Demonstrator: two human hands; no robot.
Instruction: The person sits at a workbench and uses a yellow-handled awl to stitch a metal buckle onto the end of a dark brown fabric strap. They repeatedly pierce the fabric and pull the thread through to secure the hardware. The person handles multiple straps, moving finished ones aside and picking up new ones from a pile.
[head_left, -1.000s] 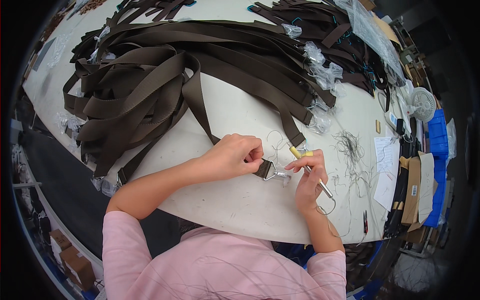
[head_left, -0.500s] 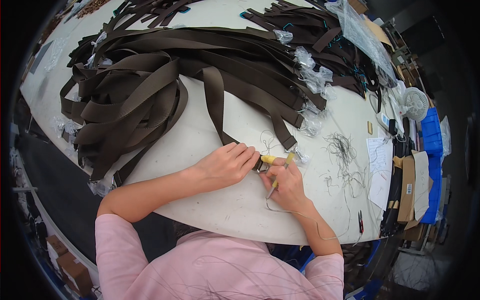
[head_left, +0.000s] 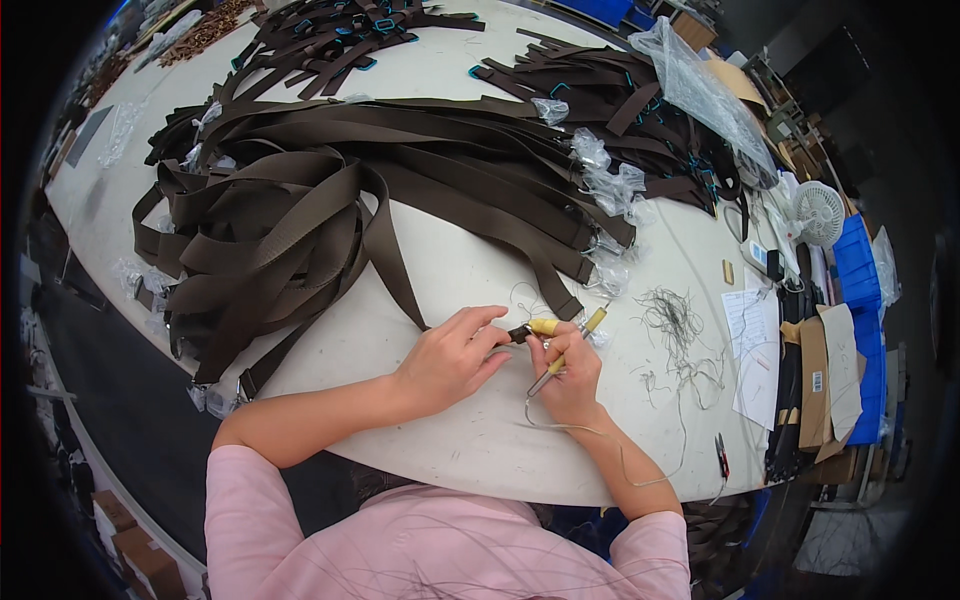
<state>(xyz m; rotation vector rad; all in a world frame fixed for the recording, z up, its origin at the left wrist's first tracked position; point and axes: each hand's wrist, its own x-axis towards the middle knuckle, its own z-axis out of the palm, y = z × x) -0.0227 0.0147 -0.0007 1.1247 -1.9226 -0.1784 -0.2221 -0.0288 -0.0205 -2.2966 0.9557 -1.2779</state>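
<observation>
Dark brown webbing straps [head_left: 300, 235] lie in a big looped pile on the left and centre of the table. One strap [head_left: 388, 262] runs down from the pile to my left hand [head_left: 450, 362]. The fingers and thumb of that hand close on the strap's end [head_left: 519, 334], which pokes out toward my right hand. My right hand [head_left: 570, 378] grips a slim yellow-and-silver sewing awl [head_left: 548, 377], with thread [head_left: 610, 438] trailing from its lower end. A yellow cover [head_left: 543, 326] sits on the right index finger, close against the strap's end. The awl's tip is too small to make out.
Loose thread [head_left: 672, 318] lies tangled to the right, with small snips [head_left: 722, 455] nearer me. Farther right are paper sheets [head_left: 752, 350], a white fan [head_left: 820, 214], cardboard [head_left: 828, 380] and blue bins [head_left: 858, 270]. More straps [head_left: 610, 100] and clear plastic wrap [head_left: 700, 90] lie behind.
My left hand has shifted its hold, its fingers now less flat over the strap. The strap's end has turned between my hands. The whole view has tilted, showing more of the far table.
</observation>
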